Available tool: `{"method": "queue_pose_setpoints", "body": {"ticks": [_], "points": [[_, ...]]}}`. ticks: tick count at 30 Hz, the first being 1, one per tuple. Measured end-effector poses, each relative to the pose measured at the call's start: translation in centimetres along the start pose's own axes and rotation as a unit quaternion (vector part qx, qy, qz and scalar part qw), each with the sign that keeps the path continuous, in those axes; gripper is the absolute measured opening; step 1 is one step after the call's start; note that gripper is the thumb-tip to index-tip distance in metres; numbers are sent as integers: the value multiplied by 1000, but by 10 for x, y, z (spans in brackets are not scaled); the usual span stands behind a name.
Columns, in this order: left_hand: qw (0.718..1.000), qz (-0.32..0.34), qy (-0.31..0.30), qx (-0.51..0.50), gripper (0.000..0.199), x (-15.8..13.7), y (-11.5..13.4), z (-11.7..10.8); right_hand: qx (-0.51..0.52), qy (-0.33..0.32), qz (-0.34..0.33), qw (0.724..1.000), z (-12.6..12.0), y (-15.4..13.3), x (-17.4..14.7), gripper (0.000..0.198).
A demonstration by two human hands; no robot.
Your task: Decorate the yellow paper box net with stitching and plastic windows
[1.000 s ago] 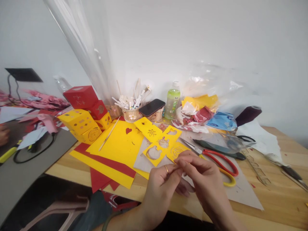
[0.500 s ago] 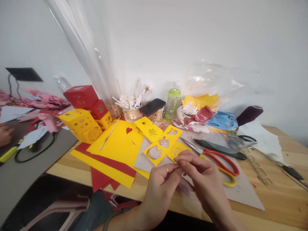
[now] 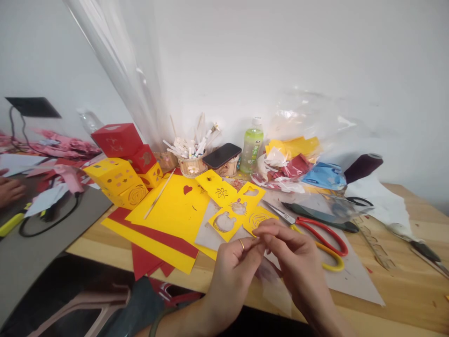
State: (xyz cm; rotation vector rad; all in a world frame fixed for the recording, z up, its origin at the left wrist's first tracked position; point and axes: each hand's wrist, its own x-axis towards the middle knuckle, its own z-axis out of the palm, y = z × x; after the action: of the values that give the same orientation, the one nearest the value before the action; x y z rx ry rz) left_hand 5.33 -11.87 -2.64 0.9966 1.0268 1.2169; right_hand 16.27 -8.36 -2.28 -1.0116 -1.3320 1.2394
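My left hand point(image 3: 235, 269) and my right hand point(image 3: 296, 255) meet fingertip to fingertip over the front of the table. Both are closed in a pinch, and whatever sits between the fingers is too small or too hidden to name. Just beyond them lies a yellow paper cutout point(image 3: 239, 206) of joined squares, with a bear shape, a cat shape and a spiral cut into it. The right fingertips cover the cutout's near corner in this view. Scissors point(image 3: 321, 236) with one red and one yellow handle lie right of my right hand.
Yellow sheets point(image 3: 175, 206) and red paper lie at left, near stacked yellow boxes point(image 3: 117, 178) and red boxes point(image 3: 117, 139). Behind stand a basket of pens point(image 3: 192, 166), a phone point(image 3: 222, 155) and a green bottle point(image 3: 251, 145). Another person's hand point(image 3: 10, 189) shows at far left.
My hands stay pinched together in nearly the same place, with only slight finger movement. At far left, the other person's hand has come further into view.
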Motion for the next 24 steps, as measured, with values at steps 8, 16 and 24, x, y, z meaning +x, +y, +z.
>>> {"method": "queue_pose_setpoints", "body": {"ticks": [8,16,24], "points": [[1000,-3,3,1,33,-1,1,-1,-8,-8,-3,1000,1,-2,0,7],[1000,0,0,8,34,0,-1,-2,10,-9,-1,1000,2,4,0,12],[1000,-1,6,18,33,-2,4,-3,37,-23,1,999,1,3,-1,5]]}}
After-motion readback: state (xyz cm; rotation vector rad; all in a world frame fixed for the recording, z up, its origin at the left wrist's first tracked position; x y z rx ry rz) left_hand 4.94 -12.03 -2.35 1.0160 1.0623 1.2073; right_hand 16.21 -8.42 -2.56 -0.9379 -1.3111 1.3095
